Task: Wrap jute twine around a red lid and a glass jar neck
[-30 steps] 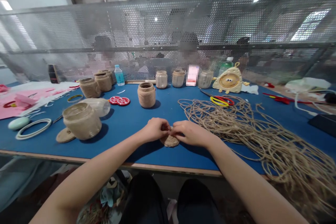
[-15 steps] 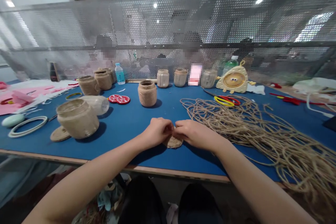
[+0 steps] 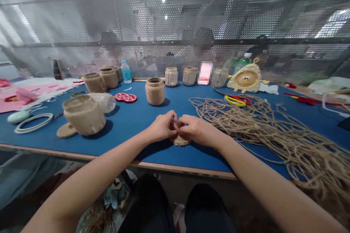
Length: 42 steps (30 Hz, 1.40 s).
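Observation:
My left hand (image 3: 163, 126) and my right hand (image 3: 197, 130) meet over a small round disc of coiled twine (image 3: 180, 141) near the table's front edge. Both are closed in a pinch at its upper side, with thumbs and fingertips almost touching. Fingers cover the far part of the disc, so the exact spot they grip is hidden. Beyond my hands stands a twine-wrapped jar (image 3: 155, 93), upright and open at the top. A large loose heap of brown twine (image 3: 259, 123) spreads to the right of my right hand.
Leftward are a big jar (image 3: 84, 116), a twine lid (image 3: 66, 130), a tipped clear jar (image 3: 105, 102) and red round labels (image 3: 129, 98). Yellow-and-red-handled scissors (image 3: 237, 100) lie behind the twine. A cheese-shaped fan (image 3: 246, 79) and several jars line the metal mesh (image 3: 153, 18).
My fingers have shifted slightly over the disc, the left index finger now more raised and bent. The whole view has tilted a little, moving the table upward in the picture.

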{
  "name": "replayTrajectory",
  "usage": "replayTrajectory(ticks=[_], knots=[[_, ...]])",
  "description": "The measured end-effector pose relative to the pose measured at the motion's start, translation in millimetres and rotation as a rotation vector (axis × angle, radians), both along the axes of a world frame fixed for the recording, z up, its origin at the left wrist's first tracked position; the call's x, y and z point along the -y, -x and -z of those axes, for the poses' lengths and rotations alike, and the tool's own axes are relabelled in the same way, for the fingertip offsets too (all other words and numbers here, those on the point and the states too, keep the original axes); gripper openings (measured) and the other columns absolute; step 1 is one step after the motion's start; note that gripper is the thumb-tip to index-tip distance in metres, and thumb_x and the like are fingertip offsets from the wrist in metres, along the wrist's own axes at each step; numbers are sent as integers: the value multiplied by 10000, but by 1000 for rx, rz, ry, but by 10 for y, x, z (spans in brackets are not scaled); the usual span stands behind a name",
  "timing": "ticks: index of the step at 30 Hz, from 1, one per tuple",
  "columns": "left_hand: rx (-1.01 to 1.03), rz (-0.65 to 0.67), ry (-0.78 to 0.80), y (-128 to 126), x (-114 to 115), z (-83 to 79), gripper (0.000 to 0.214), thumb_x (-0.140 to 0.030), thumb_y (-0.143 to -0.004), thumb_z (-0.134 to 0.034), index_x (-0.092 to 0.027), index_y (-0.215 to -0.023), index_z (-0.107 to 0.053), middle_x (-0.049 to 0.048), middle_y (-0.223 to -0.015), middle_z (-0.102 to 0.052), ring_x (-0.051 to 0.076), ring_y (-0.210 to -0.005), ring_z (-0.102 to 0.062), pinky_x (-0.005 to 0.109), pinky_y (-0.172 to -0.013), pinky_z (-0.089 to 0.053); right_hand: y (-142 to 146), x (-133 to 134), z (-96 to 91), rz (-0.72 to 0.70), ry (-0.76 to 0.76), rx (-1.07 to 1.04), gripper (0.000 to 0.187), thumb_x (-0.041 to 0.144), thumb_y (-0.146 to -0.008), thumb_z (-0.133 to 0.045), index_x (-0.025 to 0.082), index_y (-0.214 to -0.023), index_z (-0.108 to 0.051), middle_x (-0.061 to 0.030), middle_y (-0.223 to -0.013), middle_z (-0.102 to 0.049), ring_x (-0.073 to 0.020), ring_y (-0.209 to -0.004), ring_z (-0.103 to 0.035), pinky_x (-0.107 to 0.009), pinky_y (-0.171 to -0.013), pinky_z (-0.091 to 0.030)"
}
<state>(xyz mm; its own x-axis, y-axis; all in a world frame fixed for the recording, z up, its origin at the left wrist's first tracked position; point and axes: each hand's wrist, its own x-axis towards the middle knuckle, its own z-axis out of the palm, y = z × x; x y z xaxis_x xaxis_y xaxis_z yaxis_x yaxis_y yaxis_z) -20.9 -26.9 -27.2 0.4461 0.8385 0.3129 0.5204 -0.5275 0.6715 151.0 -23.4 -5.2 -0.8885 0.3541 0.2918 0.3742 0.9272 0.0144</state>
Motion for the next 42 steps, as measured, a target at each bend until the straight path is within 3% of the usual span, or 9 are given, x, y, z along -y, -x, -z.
replayTrajectory(ticks=[6,12,18,30,36,42], knots=[[-99,-16,21,30,24,-55,304,-142,-563,-584,-205,-802,-407,-35,-707,-657,134,-648,-605,213,-593,-416,41,-50,-6,110,236,-109,90,98,-708,-558,132,-667,-632,-46,-743,-603,-113,-691,-537,-208,-637,-390],[-111,-74,38,9,40,-84,310,-297,-595,-648,-203,-784,-421,-15,-727,-665,164,-704,-613,240,-613,-426,65,-82,-21,290,323,-161,109,100,-644,-584,127,-714,-663,-27,-670,-653,-122,-627,-574,-204,-580,-405],[-30,-107,109,-9,-35,16,290,-260,-596,-669,-195,-750,-433,-25,-701,-669,144,-698,-617,228,-623,-426,35,-89,-72,323,398,-135,156,138,-686,-544,160,-741,-688,-16,-704,-676,-120,-655,-590,-200,-610,-414],[44,-147,169,-61,-47,45,282,-189,-585,-646,-186,-779,-442,-25,-691,-639,121,-664,-588,232,-625,-421,78,-48,-39,429,376,-138,142,158,-684,-537,134,-754,-659,-16,-614,-627,-103,-564,-539,-193,-541,-368],[-159,-172,9,-64,11,-60,195,-248,-605,-634,-190,-768,-543,-26,-761,-587,130,-735,-534,253,-683,-394,56,-95,-16,473,387,-101,129,152,-668,-553,153,-691,-679,-7,-599,-632,-106,-560,-535,-194,-527,-352],[-255,-176,-25,-82,66,-151,148,-244,-636,-632,-227,-783,-631,0,-885,-553,174,-887,-514,297,-768,-359,26,-121,-9,511,343,-104,153,133,-691,-528,173,-720,-673,-20,-726,-656,-123,-687,-553,-202,-607,-360]])
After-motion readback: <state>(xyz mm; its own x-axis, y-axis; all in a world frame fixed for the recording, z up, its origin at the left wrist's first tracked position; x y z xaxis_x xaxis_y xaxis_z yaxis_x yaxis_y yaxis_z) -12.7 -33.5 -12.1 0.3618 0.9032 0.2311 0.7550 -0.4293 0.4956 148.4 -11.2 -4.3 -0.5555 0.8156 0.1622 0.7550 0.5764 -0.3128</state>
